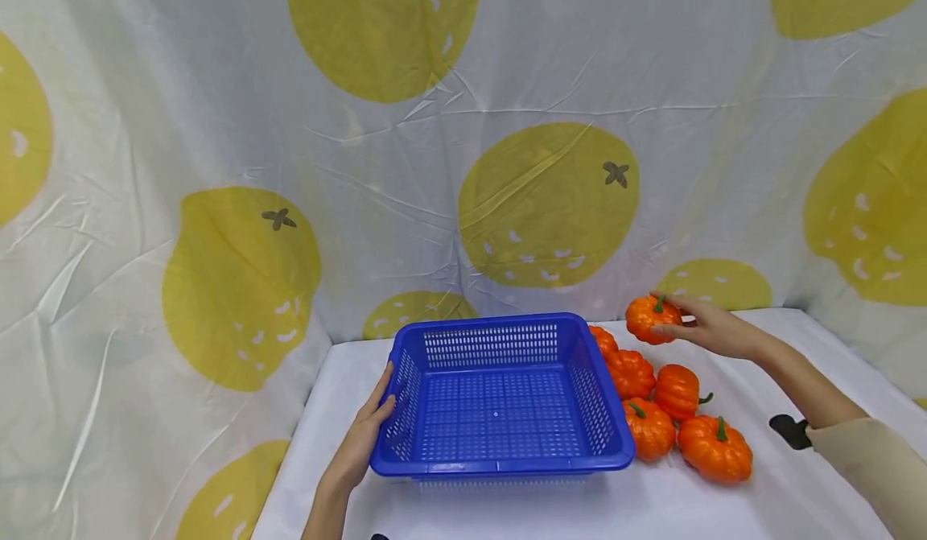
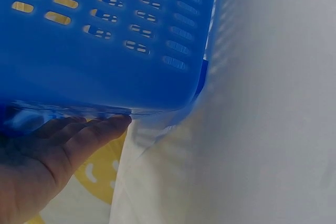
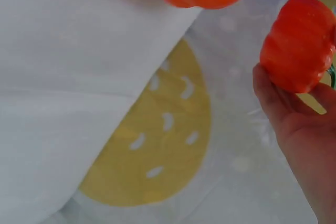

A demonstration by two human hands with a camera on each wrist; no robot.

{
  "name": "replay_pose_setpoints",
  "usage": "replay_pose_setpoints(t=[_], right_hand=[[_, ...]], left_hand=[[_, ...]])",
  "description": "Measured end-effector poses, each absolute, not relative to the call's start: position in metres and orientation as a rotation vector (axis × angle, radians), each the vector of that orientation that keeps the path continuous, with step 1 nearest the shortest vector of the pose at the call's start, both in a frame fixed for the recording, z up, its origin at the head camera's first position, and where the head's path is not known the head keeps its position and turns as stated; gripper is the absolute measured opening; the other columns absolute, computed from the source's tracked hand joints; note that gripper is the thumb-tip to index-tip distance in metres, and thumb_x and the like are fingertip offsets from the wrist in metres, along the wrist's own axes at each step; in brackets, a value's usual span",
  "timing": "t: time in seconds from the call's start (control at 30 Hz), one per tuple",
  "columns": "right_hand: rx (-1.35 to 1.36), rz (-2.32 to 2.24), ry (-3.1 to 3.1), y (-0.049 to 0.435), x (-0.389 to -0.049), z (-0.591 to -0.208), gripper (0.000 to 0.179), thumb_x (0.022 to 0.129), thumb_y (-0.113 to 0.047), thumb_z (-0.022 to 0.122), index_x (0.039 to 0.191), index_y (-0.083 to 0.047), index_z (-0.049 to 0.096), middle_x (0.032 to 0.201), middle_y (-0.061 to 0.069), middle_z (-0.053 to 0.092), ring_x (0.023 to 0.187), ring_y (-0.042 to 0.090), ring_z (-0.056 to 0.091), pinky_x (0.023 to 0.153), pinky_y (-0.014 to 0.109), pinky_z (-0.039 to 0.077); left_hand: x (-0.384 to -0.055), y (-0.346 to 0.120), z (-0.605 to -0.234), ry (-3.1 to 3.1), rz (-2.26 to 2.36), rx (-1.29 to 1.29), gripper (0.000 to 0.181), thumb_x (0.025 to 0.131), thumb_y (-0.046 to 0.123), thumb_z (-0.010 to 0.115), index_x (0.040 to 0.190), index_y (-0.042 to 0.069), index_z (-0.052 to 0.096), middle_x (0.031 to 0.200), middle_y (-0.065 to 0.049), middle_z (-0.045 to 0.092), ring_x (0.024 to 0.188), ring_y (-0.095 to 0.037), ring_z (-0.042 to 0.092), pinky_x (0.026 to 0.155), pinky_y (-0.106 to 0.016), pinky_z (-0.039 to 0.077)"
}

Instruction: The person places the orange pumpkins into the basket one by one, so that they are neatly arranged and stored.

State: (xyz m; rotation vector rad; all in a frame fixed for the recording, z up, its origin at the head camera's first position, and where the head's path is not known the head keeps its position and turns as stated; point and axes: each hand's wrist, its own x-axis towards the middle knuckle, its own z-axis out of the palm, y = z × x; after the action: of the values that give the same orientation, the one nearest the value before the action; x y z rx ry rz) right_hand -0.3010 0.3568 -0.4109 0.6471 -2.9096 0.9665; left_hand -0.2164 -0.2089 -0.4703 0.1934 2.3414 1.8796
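Note:
A blue plastic basket with slotted walls sits on the white-covered table, and nothing lies inside it. My left hand holds its left side, thumb over the rim and fingers along the outer wall. The left wrist view shows those fingers against the basket's edge. To the right, my right hand grips a small orange pumpkin with a green stem, raised above the other pumpkins. In the right wrist view, fingers and thumb hold this pumpkin from its side.
Several orange pumpkins lie along the basket's right side, among them one at the front right and one on its side. A white cloth printed with yellow lemons hangs behind and at the sides. A dark piece shows by the right cuff.

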Motion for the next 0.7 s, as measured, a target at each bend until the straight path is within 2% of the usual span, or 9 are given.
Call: replay_pose_setpoints(t=[0.07, 0.13, 0.3, 0.53, 0.7], right_hand=[[0.665, 0.989, -2.926, 0.340, -0.302, -0.398, 0.072, 0.102, -0.032, 0.066, 0.157, 0.003, 0.036, 0.146, 0.031, 0.054, 0.129, 0.053, 0.055, 0.099, 0.058, 0.057], [0.719, 1.016, -2.928, 0.321, -0.304, -0.388, 0.071, 0.102, -0.033, 0.065, 0.159, 0.000, 0.036, 0.151, 0.032, 0.050, 0.133, 0.054, 0.053, 0.101, 0.063, 0.054], [0.902, 1.036, -2.924, 0.273, -0.315, -0.370, 0.070, 0.102, -0.036, 0.066, 0.159, -0.007, 0.039, 0.154, 0.024, 0.051, 0.137, 0.047, 0.054, 0.107, 0.058, 0.052], [1.150, 1.094, -2.961, 0.203, -0.328, -0.358, 0.073, 0.101, -0.038, 0.067, 0.162, -0.013, 0.036, 0.163, 0.022, 0.039, 0.146, 0.041, 0.047, 0.115, 0.052, 0.047], [1.297, 1.036, -2.958, 0.158, -0.335, -0.361, 0.072, 0.100, -0.038, 0.068, 0.161, -0.013, 0.039, 0.155, 0.019, 0.047, 0.142, 0.038, 0.050, 0.115, 0.053, 0.047]], left_hand=[[-0.216, -0.209, -0.470, 2.343, 1.883, 0.190, 0.059, 0.113, 0.025, 0.034, 0.168, 0.024, 0.014, 0.176, -0.012, 0.002, 0.161, -0.043, -0.007, 0.126, -0.069, -0.006], [-0.216, -0.209, -0.470, 2.343, 1.884, 0.185, 0.058, 0.113, 0.026, 0.034, 0.168, 0.024, 0.014, 0.176, -0.011, 0.003, 0.161, -0.042, -0.007, 0.126, -0.069, -0.005], [-0.217, -0.205, -0.470, 2.342, 1.892, 0.189, 0.058, 0.113, 0.025, 0.034, 0.168, 0.024, 0.015, 0.176, -0.011, 0.004, 0.162, -0.042, -0.006, 0.127, -0.068, -0.004], [-0.216, -0.198, -0.469, 2.340, 1.906, 0.196, 0.058, 0.113, 0.024, 0.035, 0.168, 0.022, 0.016, 0.176, -0.012, 0.005, 0.162, -0.042, -0.004, 0.128, -0.066, -0.004], [-0.217, -0.194, -0.471, 2.345, 1.909, 0.201, 0.058, 0.113, 0.024, 0.035, 0.168, 0.021, 0.016, 0.176, -0.013, 0.005, 0.162, -0.042, -0.004, 0.127, -0.067, -0.003]])
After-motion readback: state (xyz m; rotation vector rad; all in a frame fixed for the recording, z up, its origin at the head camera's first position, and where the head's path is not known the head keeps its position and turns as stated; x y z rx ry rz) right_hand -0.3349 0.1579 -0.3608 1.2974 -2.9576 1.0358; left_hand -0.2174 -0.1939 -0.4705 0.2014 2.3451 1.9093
